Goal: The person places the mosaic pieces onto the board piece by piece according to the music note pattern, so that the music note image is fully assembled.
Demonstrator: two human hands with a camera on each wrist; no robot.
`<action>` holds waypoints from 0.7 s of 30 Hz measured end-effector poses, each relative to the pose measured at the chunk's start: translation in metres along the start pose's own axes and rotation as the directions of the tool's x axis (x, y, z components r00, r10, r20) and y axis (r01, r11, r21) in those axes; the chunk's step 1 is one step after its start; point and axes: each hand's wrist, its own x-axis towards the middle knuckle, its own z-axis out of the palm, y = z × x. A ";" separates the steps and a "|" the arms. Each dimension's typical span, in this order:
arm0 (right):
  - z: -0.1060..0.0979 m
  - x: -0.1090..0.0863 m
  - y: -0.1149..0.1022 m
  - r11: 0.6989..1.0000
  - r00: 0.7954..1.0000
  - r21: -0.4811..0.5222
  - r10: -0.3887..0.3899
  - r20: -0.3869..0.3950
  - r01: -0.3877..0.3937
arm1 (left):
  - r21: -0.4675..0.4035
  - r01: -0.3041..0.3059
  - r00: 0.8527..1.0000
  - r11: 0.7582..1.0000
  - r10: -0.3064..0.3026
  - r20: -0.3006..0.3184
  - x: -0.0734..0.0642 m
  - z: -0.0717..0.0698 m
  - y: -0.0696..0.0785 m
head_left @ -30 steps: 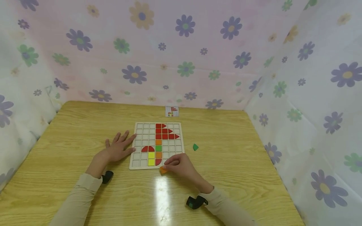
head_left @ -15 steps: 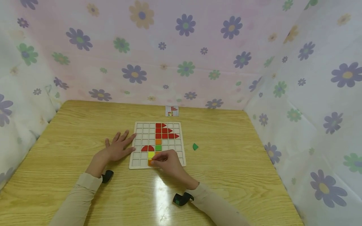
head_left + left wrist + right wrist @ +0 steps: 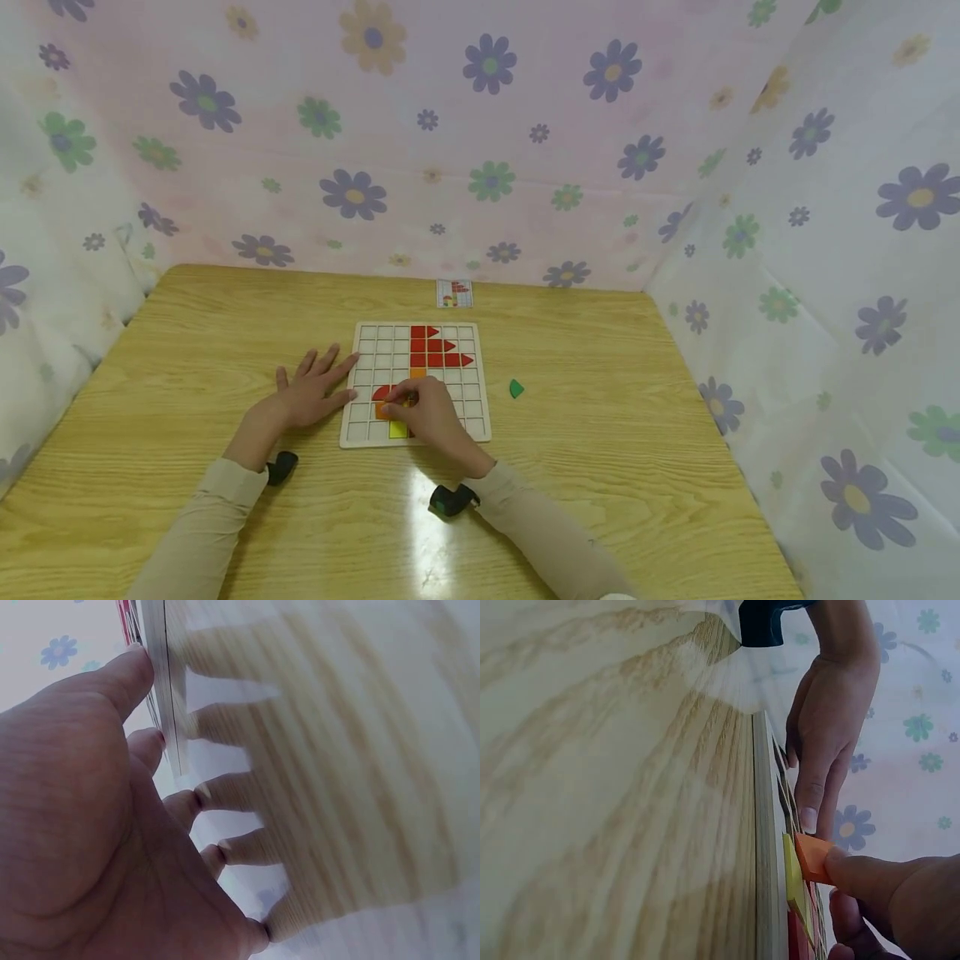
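Observation:
A wooden grid board (image 3: 367, 348) lies on the table, its cells partly filled with coloured tiles. My right hand (image 3: 431, 414) is over its lower part, thumb and fingers pinching an orange tile (image 3: 814, 856). That tile is at a cell below the red quarter-round tile (image 3: 381, 392) and left of a yellow tile (image 3: 398, 429). Several tiles in the middle column are hidden by this hand. With fingers spread, my left hand (image 3: 303, 402) rests on the table, thumb and index fingertips touching the board's left edge. Red square and pointed tiles (image 3: 435, 360) form rows at the upper right.
A loose green quarter-round tile (image 3: 516, 388) lies on the table (image 3: 600, 400) right of the board. Behind the board is a small pattern card (image 3: 454, 293). Flowered cloth (image 3: 491, 179) hangs around the back and sides.
My right hand has carried the orange tile from the board's front edge leftward and up over the board, passing the yellow tiles. My left hand stays in place.

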 end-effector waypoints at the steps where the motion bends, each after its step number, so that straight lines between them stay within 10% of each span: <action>1: 0.001 0.001 0.000 1.000 1.000 -0.019 -0.006 -0.008 0.006 | 0.002 -0.002 1.000 1.000 0.002 0.000 0.000 0.000 0.000; 21: 0.008 0.005 0.001 0.987 0.999 -0.160 0.002 -0.040 -0.009 | 0.008 -0.003 1.000 1.000 0.003 -0.002 -0.001 0.000 0.003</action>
